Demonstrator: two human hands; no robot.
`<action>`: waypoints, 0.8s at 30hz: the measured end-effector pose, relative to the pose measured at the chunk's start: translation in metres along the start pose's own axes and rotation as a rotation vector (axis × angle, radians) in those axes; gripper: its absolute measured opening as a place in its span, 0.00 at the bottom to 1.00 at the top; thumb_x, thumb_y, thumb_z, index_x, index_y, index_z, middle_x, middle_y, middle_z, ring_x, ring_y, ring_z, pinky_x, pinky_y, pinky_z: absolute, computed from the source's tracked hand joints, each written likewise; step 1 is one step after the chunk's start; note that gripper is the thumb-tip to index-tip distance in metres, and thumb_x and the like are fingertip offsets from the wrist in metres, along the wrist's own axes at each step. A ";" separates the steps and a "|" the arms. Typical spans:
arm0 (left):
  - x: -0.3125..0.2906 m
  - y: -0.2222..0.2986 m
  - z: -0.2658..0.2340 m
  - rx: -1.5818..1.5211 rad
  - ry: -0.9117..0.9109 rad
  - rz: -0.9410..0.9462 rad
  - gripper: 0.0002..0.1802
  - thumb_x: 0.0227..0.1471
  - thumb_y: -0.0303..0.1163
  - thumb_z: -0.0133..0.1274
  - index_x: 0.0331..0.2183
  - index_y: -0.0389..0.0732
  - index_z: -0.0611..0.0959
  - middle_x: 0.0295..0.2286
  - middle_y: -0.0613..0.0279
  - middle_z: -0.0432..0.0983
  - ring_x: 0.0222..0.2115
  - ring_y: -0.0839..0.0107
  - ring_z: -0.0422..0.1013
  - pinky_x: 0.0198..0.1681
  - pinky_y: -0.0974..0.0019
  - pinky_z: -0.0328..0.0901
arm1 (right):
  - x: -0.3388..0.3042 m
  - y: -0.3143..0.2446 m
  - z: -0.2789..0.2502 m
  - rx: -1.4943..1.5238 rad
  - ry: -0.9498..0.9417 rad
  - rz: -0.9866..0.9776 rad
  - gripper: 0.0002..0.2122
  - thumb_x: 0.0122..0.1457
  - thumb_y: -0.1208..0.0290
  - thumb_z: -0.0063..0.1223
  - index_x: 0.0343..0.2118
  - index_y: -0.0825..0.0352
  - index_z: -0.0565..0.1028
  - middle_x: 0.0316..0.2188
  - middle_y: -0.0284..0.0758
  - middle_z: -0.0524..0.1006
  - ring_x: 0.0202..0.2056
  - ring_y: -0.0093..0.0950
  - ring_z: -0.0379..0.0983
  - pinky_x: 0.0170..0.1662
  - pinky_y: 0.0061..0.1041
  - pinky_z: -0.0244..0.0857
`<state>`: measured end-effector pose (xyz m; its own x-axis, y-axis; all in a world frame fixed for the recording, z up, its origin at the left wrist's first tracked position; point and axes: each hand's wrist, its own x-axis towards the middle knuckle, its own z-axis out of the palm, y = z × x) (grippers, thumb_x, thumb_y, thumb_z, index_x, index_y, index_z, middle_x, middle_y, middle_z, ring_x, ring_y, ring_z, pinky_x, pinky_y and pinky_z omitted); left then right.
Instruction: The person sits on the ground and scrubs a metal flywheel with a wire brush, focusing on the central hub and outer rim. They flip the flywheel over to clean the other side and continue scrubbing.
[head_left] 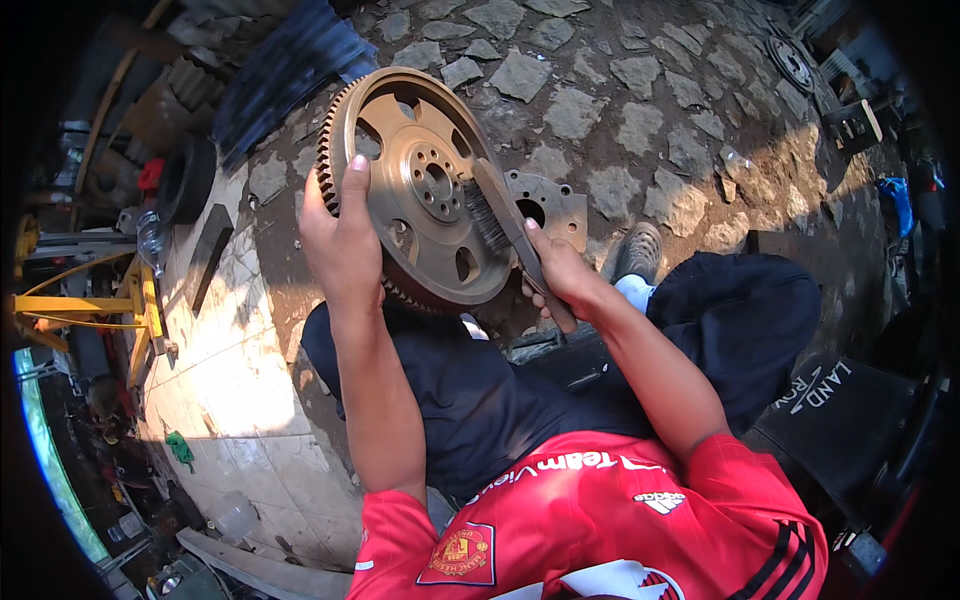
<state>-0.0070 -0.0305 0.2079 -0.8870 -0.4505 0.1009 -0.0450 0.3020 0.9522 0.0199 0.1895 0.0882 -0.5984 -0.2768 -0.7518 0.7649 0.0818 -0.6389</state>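
Observation:
A round metal flywheel [415, 235] with a toothed rim and several holes about its hub is tilted up over my lap. My left hand [345, 235] grips its left edge, thumb on the face and the fingers hidden behind. In my right hand [556, 268] is a wire brush [515, 230], held by its long wooden handle. Its dark bristles rest against the right part of the flywheel's face, near the hub. Behind the brush, a flat metal plate [562, 205] with a large round hole lies on the ground.
Rough paving stones [640, 130] cover the ground ahead. To the left are a tyre [187, 180], a dark flat bar [210, 257] on pale tiles and a yellow metal stand [140, 305]. A blue corrugated sheet [290, 75] stands beyond. My shoe [640, 252] is just right of the plate.

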 end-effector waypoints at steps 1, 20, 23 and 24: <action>0.001 0.001 0.001 -0.008 0.000 0.001 0.25 0.65 0.44 0.57 0.53 0.33 0.83 0.44 0.53 0.84 0.45 0.68 0.77 0.53 0.62 0.68 | 0.008 0.001 -0.005 -0.001 0.033 0.004 0.34 0.71 0.32 0.32 0.36 0.66 0.74 0.20 0.32 0.74 0.16 0.22 0.70 0.17 0.27 0.68; 0.004 -0.007 0.003 -0.059 0.039 -0.003 0.24 0.66 0.44 0.56 0.51 0.32 0.83 0.42 0.51 0.84 0.43 0.67 0.78 0.52 0.61 0.69 | 0.038 -0.028 0.012 -0.015 0.091 -0.192 0.37 0.72 0.34 0.31 0.30 0.71 0.74 0.20 0.36 0.75 0.17 0.26 0.72 0.18 0.29 0.70; 0.004 -0.010 -0.001 -0.076 0.058 -0.032 0.25 0.65 0.45 0.57 0.51 0.32 0.83 0.42 0.52 0.84 0.42 0.66 0.78 0.52 0.61 0.69 | -0.019 -0.002 0.001 -0.222 0.036 -0.061 0.38 0.72 0.34 0.30 0.32 0.73 0.75 0.20 0.36 0.75 0.17 0.27 0.74 0.18 0.30 0.72; 0.006 -0.010 0.000 -0.066 0.058 -0.029 0.25 0.65 0.45 0.57 0.51 0.32 0.83 0.42 0.52 0.84 0.42 0.67 0.78 0.52 0.61 0.69 | -0.030 0.005 -0.006 -0.306 0.042 -0.044 0.38 0.72 0.34 0.30 0.32 0.73 0.75 0.21 0.36 0.76 0.17 0.27 0.74 0.18 0.30 0.72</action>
<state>-0.0116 -0.0363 0.1991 -0.8577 -0.5066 0.0875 -0.0385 0.2330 0.9717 0.0406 0.2037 0.1063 -0.6434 -0.2473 -0.7245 0.6345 0.3573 -0.6854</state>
